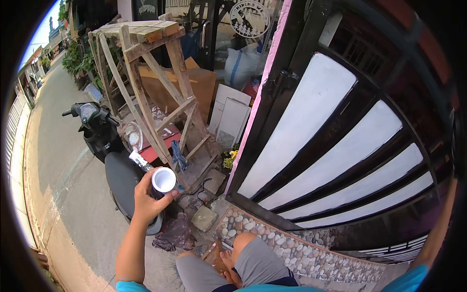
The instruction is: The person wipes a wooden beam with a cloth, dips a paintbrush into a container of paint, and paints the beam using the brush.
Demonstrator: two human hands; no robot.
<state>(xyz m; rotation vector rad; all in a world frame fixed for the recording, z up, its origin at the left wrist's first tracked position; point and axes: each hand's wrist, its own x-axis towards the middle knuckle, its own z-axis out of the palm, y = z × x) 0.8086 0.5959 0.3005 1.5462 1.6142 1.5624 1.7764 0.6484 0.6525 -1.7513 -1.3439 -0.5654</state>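
My left hand (150, 195) is wrapped round a small cup (164, 180) with white paint inside and on its rim. A paintbrush (139, 159), its bristles coated white, sticks out to the left from the same hand. Beside me on the right stands a dark metal gate (292, 194) with slanting white panels (311, 117). My right forearm (443, 228) reaches up along the right edge of the view. The right hand itself is lost in the dark border.
A wooden trestle (160, 80) stands ahead, with a parked motor scooter (121, 180) to its left. Grey tiles (229, 117) lean by the doorway. A plastic bag (176, 232) and a stone block (204, 218) lie near my feet. Pebbled paving (292, 253) runs below the gate.
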